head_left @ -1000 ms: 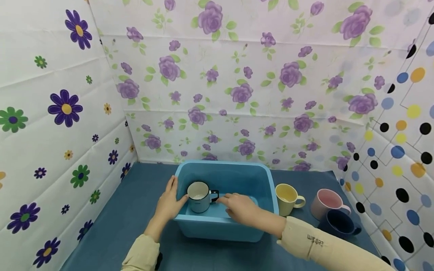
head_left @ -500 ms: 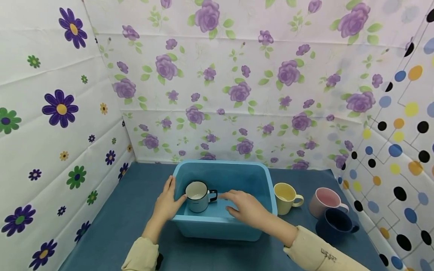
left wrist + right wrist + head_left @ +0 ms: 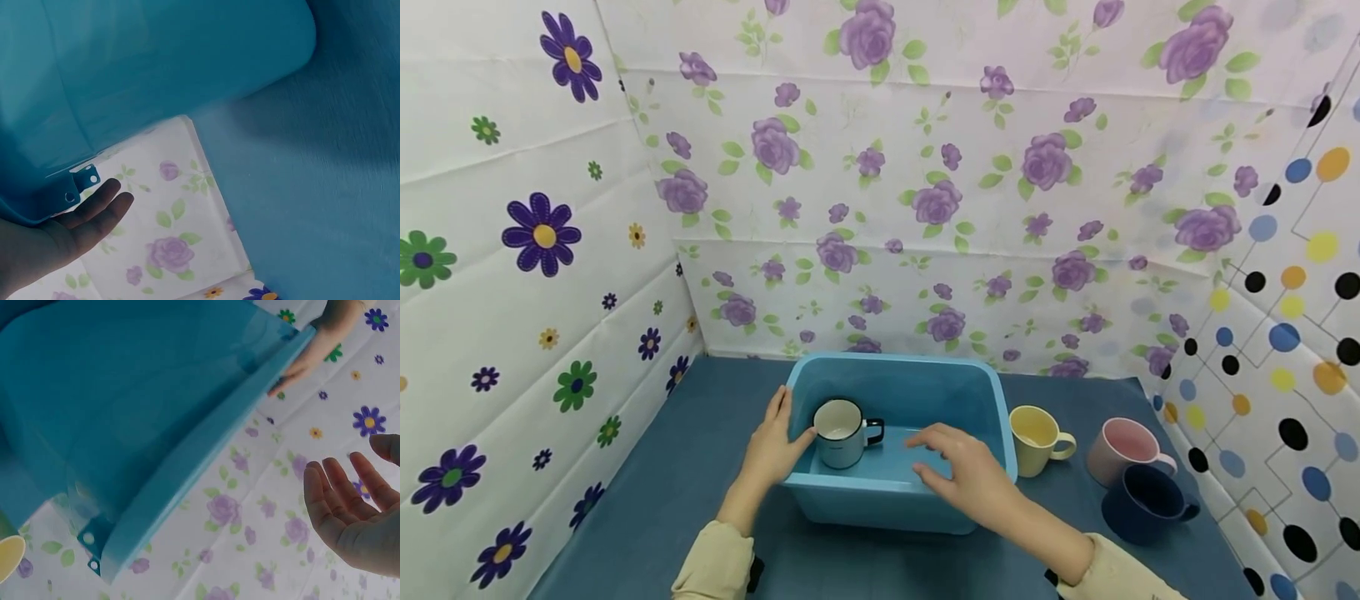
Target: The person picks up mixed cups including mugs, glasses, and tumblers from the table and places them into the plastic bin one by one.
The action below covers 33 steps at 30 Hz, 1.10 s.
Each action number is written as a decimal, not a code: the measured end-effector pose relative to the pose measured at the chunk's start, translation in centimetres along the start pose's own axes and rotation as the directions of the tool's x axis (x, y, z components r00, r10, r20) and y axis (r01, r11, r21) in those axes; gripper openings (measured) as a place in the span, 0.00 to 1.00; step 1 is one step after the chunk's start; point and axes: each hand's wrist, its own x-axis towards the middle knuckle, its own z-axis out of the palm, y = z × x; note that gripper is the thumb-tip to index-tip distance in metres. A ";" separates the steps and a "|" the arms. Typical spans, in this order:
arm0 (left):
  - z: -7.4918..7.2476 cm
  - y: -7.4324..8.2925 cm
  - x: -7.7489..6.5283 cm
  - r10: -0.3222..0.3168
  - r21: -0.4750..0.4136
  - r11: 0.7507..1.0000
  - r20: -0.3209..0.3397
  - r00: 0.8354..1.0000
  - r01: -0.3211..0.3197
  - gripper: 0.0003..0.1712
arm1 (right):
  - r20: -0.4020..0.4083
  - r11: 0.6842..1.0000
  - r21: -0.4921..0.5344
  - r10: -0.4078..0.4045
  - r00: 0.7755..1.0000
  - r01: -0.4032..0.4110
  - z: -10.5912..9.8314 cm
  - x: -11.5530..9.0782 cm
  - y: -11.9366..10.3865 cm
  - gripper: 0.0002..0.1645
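A light blue enamel mug (image 3: 841, 452) with a black rim and black-edged handle stands upright in the left part of a blue plastic tub (image 3: 883, 506). My left hand (image 3: 772, 450) rests at the tub's left rim, thumb over the inner side near the mug. In the left wrist view, two straight fingers (image 3: 100, 219) lie along the tub's outside. Over the tub's front right part hovers my right hand (image 3: 968, 471), apart from the mug. Its fingers are spread and loosely bent, with nothing between them, as the right wrist view also shows.
Right of the tub stands a yellow mug (image 3: 1032, 446). Farther right are a pink mug (image 3: 1116, 457) and a dark blue mug (image 3: 1138, 517), close together. A blue cloth (image 3: 647, 500) covers the table; patterned sheets (image 3: 925, 167) enclose the back and sides.
My right hand has moved right, away from the mug's handle, and its fingers have spread. The mug, the tub and my left hand stay in place.
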 end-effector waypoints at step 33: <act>0.0 0.2 -0.2 0.000 0.024 1.000 0.009 1.000 0.000 0.47 | -0.323 0.946 0.141 0.324 0.889 -0.293 -4.3 -1.2 7.0 0.10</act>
